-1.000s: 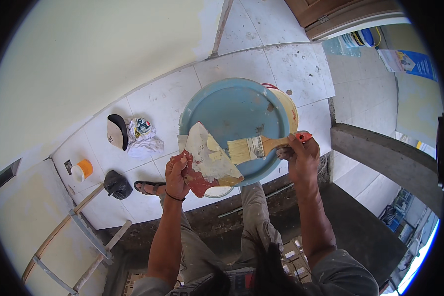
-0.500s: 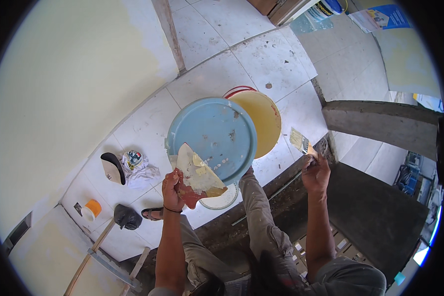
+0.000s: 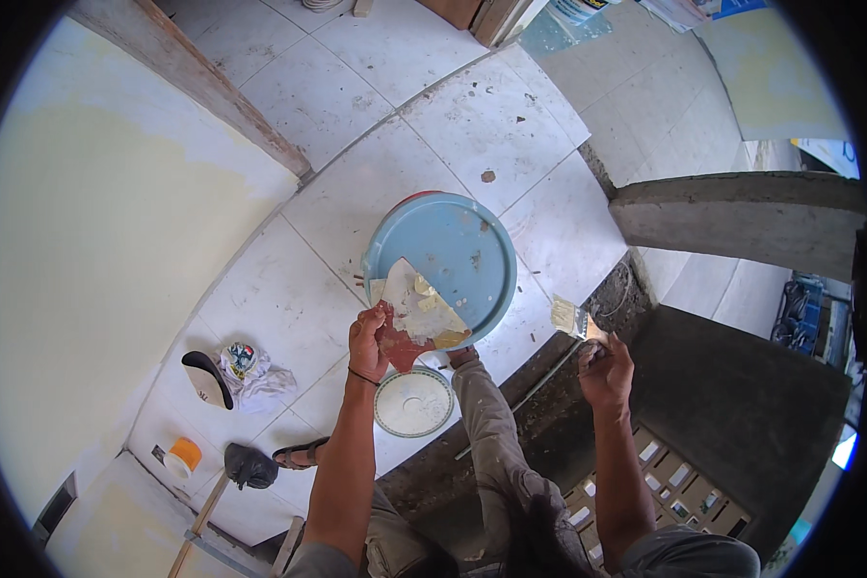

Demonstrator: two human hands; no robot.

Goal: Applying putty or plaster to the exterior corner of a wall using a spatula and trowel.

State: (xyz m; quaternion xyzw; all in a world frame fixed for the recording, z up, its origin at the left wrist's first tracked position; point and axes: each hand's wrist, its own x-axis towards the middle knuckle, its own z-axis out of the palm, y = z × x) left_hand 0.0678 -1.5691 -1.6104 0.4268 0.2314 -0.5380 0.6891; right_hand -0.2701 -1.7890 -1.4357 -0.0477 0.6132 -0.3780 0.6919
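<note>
My left hand (image 3: 367,339) is closed around the edge of a stiff, torn-looking piece (image 3: 416,313), reddish with white and yellow paint crusts. That piece lies against a round light-blue lid (image 3: 453,231), and the same hand seems to grip the lid's edge too. The lid is over the bucket, hiding its inside; a bit of the bucket's red rim or handle (image 3: 410,199) peeks out at the far left. My right hand (image 3: 607,371) is wrapped around the wooden handle of a flat paintbrush (image 3: 576,321), its pale bristles pointing left, away from the lid.
A round whitish lid with a patterned rim (image 3: 413,403) lies on the tiles by my feet. To the left are a cap (image 3: 206,378), a crumpled white cloth (image 3: 250,371), an orange-and-white tub (image 3: 182,457) and a black bag (image 3: 250,466). A dirt trench (image 3: 539,380) borders the tiles.
The blue lid has moved right and lower with my left hand, covering the bucket's yellowish inside that showed before. My right hand still holds the paintbrush. The view has shifted.
</note>
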